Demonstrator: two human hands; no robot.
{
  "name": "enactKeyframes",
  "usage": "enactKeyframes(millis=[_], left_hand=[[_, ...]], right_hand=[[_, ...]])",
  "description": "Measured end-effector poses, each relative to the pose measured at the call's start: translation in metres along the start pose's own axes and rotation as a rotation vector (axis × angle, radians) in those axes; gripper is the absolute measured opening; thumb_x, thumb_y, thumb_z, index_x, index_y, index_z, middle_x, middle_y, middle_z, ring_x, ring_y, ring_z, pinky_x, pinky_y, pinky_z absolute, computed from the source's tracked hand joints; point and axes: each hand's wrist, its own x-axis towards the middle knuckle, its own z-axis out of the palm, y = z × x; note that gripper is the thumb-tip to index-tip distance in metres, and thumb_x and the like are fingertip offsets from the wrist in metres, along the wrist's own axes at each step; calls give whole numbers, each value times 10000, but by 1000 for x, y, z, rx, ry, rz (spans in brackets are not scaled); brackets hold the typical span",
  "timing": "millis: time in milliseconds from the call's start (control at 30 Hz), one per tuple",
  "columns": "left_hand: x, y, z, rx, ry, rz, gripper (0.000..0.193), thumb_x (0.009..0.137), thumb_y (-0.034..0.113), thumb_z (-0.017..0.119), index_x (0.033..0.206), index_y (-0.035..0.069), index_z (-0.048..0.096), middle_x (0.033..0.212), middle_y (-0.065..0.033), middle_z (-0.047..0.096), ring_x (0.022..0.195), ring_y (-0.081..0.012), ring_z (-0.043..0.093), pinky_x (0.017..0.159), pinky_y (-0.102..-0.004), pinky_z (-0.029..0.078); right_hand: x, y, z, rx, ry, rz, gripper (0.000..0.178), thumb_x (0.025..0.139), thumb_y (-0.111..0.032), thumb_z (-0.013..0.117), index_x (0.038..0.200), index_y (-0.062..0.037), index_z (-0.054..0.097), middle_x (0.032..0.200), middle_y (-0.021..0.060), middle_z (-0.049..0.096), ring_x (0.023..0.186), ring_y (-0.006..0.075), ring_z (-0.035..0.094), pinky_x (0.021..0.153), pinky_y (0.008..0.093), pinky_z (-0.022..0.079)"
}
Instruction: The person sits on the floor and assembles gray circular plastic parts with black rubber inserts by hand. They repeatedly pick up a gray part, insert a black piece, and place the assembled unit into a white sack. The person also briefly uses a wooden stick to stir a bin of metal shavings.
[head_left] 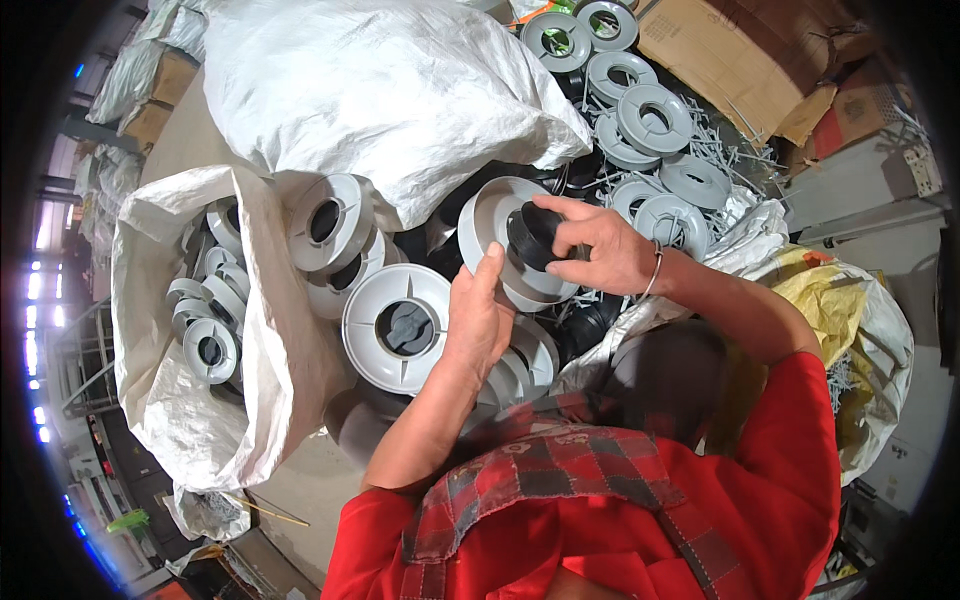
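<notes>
A grey plastic flanged ring [487,212] is held up before me, its open side tilted toward me. My left hand [480,318] grips its near left rim, thumb on the wall and fingers hidden beneath. With fingers bent round it, my right hand [607,245] holds a black rubber ring [533,236] at the grey ring's middle; whether it is seated there I cannot tell. Just left of my left wrist lies another grey ring [362,332] with a dark piece [408,328] in its centre hole. More grey rings [335,222] lean against the sack beyond it.
On the left stands an open white woven sack [160,330] holding several grey rings [210,350]. A full white sack [370,90] lies ahead. Grey rings [655,120] and loose thin grey strips [725,150] pile up at the far right, beside a cardboard box [720,65]. A yellow-white sack [830,300] is at my right.
</notes>
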Motion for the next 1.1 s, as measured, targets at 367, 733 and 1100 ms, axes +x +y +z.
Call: enactKeyframes(millis=[367, 733, 1100], left_hand=[[-63, 38, -13, 310, -95, -92, 457, 928, 305, 549, 1242, -13, 457, 1103, -102, 593, 964, -184, 595, 855, -350, 494], [-79, 65, -20, 1190, -25, 673, 752, 805, 84, 691, 1403, -68, 260, 1247, -169, 527, 1087, -176, 518, 931, -306, 413], [13, 20, 19, 1085, -89, 155, 429, 814, 182, 711, 1180, -3, 585, 1132, -87, 609, 981, -139, 584, 870, -283, 464]], right_hand=[[-8, -86, 21, -742, -194, -266, 802, 535, -108, 801, 1220, -46, 388, 1098, 164, 421, 1045, 372, 440, 802, 403, 499], [9, -36, -3, 249, 9, 620, 745, 899, -645, 370, 909, 59, 615, 720, 158, 652, 483, 171, 604, 415, 263, 491], [-16, 197, -1, -697, 20, 679, 353, 766, -109, 589, 1085, 28, 524, 1085, 254, 585, 1040, 407, 563, 898, 425, 465]])
